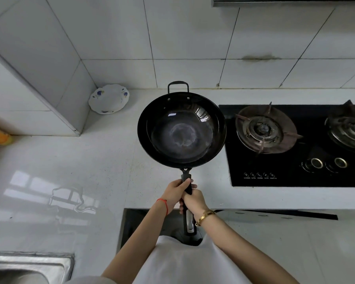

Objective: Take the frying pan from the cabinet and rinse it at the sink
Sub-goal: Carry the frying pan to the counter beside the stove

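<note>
A: Frying pan — where's it at?
B: Up over the white surface, just left of the black gas stove. Open side up, nothing in it but a pale ring mark in the bottom. Small loop handle on the far side, toward the tiled wall.
A: Who's got it?
B: Both hands on the long black handle. Left hand further up, nearer the bowl; right hand just behind, touching it. Each grip is wrapped tight round the handle.
A: Sink?
B: Steel sink at bottom left, well apart from the pan.
A: Anything else?
B: Flowered plate in the back corner by the wall.
</note>
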The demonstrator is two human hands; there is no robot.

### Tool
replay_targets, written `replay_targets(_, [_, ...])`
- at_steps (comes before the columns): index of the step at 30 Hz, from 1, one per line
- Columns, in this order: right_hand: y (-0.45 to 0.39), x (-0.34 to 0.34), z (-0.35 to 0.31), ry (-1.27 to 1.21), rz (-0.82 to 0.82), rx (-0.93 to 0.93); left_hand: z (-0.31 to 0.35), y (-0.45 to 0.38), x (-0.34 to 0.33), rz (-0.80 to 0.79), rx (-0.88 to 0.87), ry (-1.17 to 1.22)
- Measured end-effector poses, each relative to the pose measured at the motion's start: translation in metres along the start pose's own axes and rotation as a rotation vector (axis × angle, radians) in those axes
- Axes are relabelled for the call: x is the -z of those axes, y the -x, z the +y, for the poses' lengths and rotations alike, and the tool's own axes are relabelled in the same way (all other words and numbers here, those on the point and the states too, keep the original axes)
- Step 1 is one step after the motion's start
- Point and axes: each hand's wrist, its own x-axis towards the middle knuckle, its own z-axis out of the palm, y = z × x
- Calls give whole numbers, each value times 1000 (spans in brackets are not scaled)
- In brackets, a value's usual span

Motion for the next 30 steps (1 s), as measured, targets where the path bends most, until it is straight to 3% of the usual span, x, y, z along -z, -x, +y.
replay_targets(7, [-4, -8, 4, 19, 124, 76, -2, -6, 1, 28, -63, -19])
replay_targets(17, [4, -7, 6, 68, 143, 139, -3, 6, -5, 78, -127, -17])
replay_targets(30, [32, 11, 12, 282, -122, 313, -16, 59, -24, 314, -190, 232])
